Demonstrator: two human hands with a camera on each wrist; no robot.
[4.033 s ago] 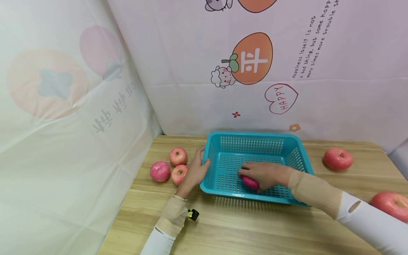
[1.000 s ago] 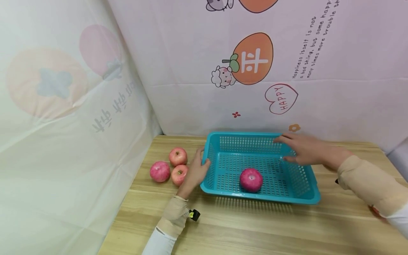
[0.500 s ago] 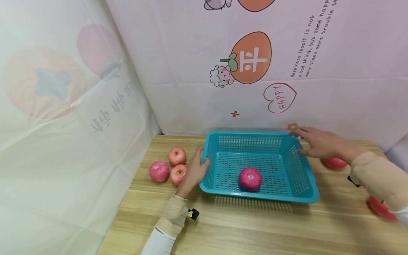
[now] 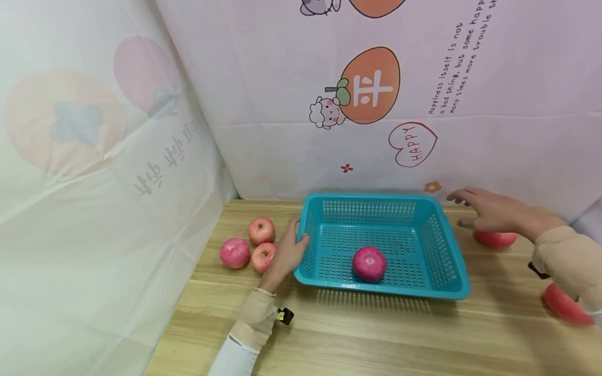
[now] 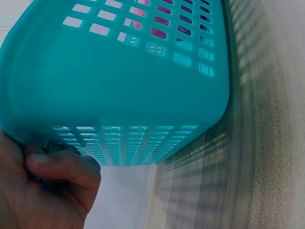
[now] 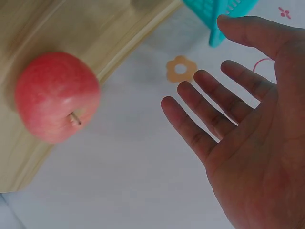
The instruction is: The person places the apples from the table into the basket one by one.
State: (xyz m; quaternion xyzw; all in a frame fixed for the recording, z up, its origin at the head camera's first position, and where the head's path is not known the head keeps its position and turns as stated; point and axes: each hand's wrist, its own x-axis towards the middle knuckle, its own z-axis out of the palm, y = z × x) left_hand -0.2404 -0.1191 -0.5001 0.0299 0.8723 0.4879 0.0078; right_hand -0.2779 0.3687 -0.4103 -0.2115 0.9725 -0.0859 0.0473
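1. The left grip [image 4: 288, 255] is grasping the rim of a turquoise, perforated plastic basket [image 4: 444, 256].
2. A round magenta apple [image 4: 369, 264] is lying inside, near the front wall.
3. The right grip [image 4: 494, 210] is hovering released, fingers extended, near a round red apple [image 6: 56, 98].
4. Three round pink apples [image 4: 261, 230] are resting beside the left grip on the wood-grain bench [image 4: 352, 339].

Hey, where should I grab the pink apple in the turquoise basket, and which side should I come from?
Probably from above with the right hand, which is empty. Grip the pink apple at its widest, by its left and right flanks: it is round with room on both sides, while the near wall of the turquoise basket sits close to it.
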